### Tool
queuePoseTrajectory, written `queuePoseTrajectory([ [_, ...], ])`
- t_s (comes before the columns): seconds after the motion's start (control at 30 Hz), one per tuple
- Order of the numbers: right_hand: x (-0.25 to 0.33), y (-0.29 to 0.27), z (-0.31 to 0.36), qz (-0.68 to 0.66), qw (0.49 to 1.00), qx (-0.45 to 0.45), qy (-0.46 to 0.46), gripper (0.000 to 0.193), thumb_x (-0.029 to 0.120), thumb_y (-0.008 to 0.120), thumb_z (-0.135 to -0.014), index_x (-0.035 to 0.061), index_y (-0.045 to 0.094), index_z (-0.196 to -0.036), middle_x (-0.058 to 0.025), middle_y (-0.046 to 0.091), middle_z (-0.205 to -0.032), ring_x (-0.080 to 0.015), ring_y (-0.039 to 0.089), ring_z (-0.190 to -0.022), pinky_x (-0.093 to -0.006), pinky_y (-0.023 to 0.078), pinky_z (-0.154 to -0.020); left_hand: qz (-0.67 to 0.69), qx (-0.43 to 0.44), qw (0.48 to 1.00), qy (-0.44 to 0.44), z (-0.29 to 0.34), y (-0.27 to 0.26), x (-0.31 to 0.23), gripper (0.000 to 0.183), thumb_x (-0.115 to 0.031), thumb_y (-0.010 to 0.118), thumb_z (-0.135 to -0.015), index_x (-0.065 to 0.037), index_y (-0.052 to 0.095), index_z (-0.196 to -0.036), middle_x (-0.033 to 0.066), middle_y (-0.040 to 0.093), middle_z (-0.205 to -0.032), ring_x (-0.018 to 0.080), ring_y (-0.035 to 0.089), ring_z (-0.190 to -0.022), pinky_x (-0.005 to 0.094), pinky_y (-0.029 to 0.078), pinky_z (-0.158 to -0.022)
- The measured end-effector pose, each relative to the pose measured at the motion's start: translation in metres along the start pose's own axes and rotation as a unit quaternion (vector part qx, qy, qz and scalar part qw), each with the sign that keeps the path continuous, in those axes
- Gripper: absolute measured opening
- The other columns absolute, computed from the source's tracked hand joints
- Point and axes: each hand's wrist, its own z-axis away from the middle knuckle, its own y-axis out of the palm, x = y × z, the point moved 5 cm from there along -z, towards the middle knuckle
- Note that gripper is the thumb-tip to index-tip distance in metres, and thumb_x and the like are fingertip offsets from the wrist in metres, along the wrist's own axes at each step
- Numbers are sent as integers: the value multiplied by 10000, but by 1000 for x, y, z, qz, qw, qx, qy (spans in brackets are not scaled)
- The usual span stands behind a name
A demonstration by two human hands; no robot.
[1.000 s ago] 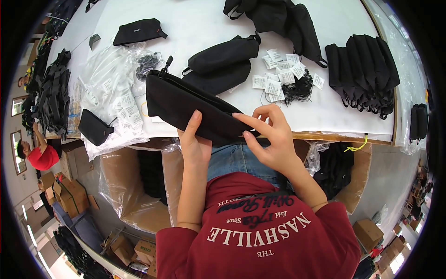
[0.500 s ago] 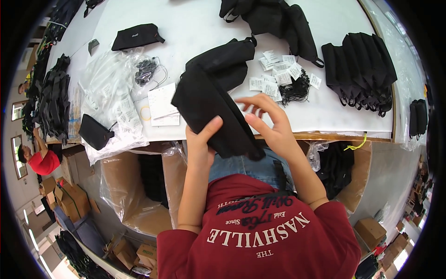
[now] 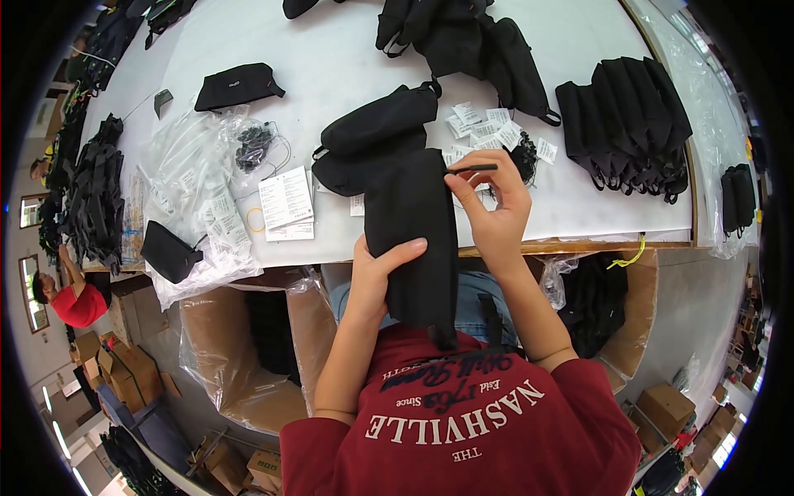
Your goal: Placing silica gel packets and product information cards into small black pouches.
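Note:
A long black fabric pouch (image 3: pixel 411 207) stands upright between my hands over the table's near edge. My left hand (image 3: pixel 382 269) is closed on its left side, thumb across the front and the other fingers behind. At the pouch's upper right edge, my right hand (image 3: pixel 500 202) pinches a short, thin black pull tab (image 3: pixel 475 169); whether it is joined to the pouch I cannot make out. Just beyond lie more black pouches (image 3: pixel 376 128). White printed labels (image 3: pixel 488 128) with black cords (image 3: pixel 523 159) are heaped beyond my right hand.
A row of black pouches (image 3: pixel 624 128) lies at the right. Clear plastic bags (image 3: pixel 194 165), white paper sheets (image 3: pixel 287 202) and a small black pouch (image 3: pixel 169 254) are at the left. Plastic-lined cartons (image 3: pixel 219 347) stand under the table edge. A person in red (image 3: pixel 78 304) is far left.
The pouch has turned from slanted to upright and shifted right and nearer me. My right hand, earlier with fingers apart beside it, now pinches the black pull tab.

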Motion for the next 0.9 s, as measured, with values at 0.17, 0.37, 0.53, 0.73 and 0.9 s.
queuePoseTrajectory([
  [0.17,8,7,7,36,997,70,-23,98,35,729,-750,19,663,-819,-49,600,-851,-133,565,-738,-245,444,-626,114,-3,993,-39,-9,-10,5,343,-112,654,-799,31,583,-1103,105,663,-916,175,664,-780,270,546,-690],
  [0.37,23,22,41,-73,955,268,107,126,57,741,-726,15,644,-796,-49,579,-809,-165,535,-739,-267,435,-651,272,-26,960,-53,-27,-31,0,282,-199,533,-914,27,618,-1059,118,681,-885,209,670,-705,286,563,-627],
  [0.53,33,27,44,-61,938,334,74,129,60,744,-715,5,671,-807,-59,598,-850,-185,572,-810,-286,467,-737,270,-43,962,-14,-31,-46,-9,272,-248,541,-921,-8,631,-1013,116,661,-805,198,644,-631,289,535,-535],
  [0.73,39,28,40,-52,916,391,70,160,93,753,-713,42,692,-852,-67,585,-928,-216,558,-913,-311,456,-813,259,-5,966,2,-28,-48,-12,267,-176,557,-895,6,605,-1084,124,668,-905,227,669,-732,302,566,-620],
  [0.9,61,23,19,217,892,350,-185,393,370,664,-807,201,679,-1162,-107,404,-1422,-332,336,-1301,-445,223,-1078,55,-61,993,85,-6,-24,-34,458,-71,701,-738,24,573,-1167,121,645,-1047,204,642,-919,298,524,-806],
])
